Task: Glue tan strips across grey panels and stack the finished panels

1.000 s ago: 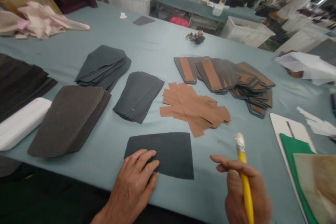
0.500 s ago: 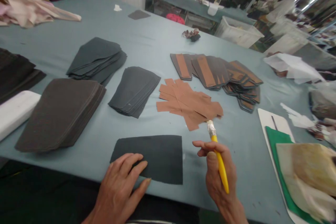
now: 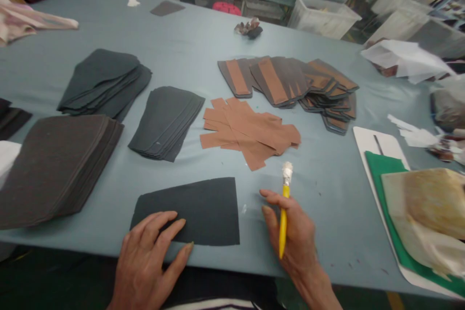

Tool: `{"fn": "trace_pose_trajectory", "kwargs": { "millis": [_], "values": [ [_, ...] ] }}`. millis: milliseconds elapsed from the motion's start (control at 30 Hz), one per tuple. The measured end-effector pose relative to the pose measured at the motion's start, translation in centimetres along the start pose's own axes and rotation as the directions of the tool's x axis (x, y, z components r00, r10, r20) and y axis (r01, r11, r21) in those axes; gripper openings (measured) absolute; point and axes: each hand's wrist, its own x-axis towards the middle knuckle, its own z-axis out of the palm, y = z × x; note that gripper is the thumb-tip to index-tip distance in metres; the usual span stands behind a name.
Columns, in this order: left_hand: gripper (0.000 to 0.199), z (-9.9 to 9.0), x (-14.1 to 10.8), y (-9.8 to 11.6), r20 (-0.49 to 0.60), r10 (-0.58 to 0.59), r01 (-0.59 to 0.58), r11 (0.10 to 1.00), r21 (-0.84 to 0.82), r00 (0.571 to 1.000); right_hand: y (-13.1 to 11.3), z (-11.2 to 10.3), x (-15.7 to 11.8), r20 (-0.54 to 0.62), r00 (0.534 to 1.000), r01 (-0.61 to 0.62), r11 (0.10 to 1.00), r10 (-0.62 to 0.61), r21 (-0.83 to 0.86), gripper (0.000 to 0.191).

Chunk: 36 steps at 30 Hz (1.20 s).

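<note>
My left hand (image 3: 150,247) lies with fingers spread on the left part of a dark grey cut panel (image 3: 210,213) near the table's front edge. To the right of that panel, my right hand (image 3: 292,232) holds a yellow-handled brush (image 3: 284,213), its whitish bristles pointing away from me. The index finger and thumb of this hand are apart, and the handle rests between the fingers and palm. Just beyond the brush lies a loose pile of brown strips (image 3: 250,131). A fanned stack of dark grey panels (image 3: 167,123) sits to the left of the strips.
Dark panels with brown strips on them (image 3: 279,80) overlap at the back right. More stacks stand at left: brown-black panels (image 3: 58,164) and dark grey panels (image 3: 101,80). At right, a white board (image 3: 359,140) carries green material (image 3: 385,162) and a stained yellowish bundle (image 3: 428,203).
The brush in my right hand has swung more upright, and its handle end has shifted left. My left hand stays on the panel. The whole view has shifted slightly.
</note>
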Motion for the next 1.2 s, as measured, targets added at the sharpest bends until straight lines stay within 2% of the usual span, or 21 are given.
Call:
{"fn": "trace_pose_trajectory", "kwargs": {
  "millis": [100, 200, 433, 733, 900, 1100, 1200],
  "values": [
    [0.021, 0.1, 0.2, 0.1, -0.005, 0.011, -0.011, 1.0, 0.002, 1.0, 0.0, 0.8, -0.3, 0.077, 0.994, 0.089, 0.989, -0.08, -0.117, 0.022],
    [0.02, 0.0, 0.3, 0.2, -0.002, 0.009, -0.009, 1.0, 0.006, 1.0, -0.3, 1.8, -0.5, 0.121, 0.99, 0.099, 0.964, -0.071, -0.246, 0.035],
    [0.019, 0.2, 0.5, 0.2, -0.014, 0.008, -0.008, 1.0, 0.008, 1.0, 0.2, 2.8, 0.4, 0.035, 0.999, -0.01, 0.937, 0.024, -0.35, 0.035],
    [0.017, 0.1, 0.5, 0.2, -0.013, 0.04, -0.041, 0.999, -0.008, 0.999, 1.0, 1.9, 0.4, -0.066, 0.997, -0.055, 0.905, 0.029, -0.422, 0.031],
    [0.017, 0.1, 0.9, 0.5, 0.004, 0.047, -0.047, 0.997, -0.055, 0.999, 0.5, 1.1, 0.0, -0.152, 0.988, -0.034, 0.943, -0.018, -0.331, 0.02],
    [0.02, 0.4, 1.6, 1.0, 0.061, 0.055, -0.05, 0.996, -0.079, 0.997, -2.2, 1.8, 0.5, -0.099, 0.993, 0.055, 0.985, -0.072, -0.161, 0.013],
    [0.018, 0.6, 1.6, 1.1, 0.062, 0.031, -0.025, 0.996, -0.089, 0.998, -3.3, 2.6, 1.8, -0.131, 0.988, 0.073, 0.995, -0.08, -0.063, 0.008]
  ]
}}
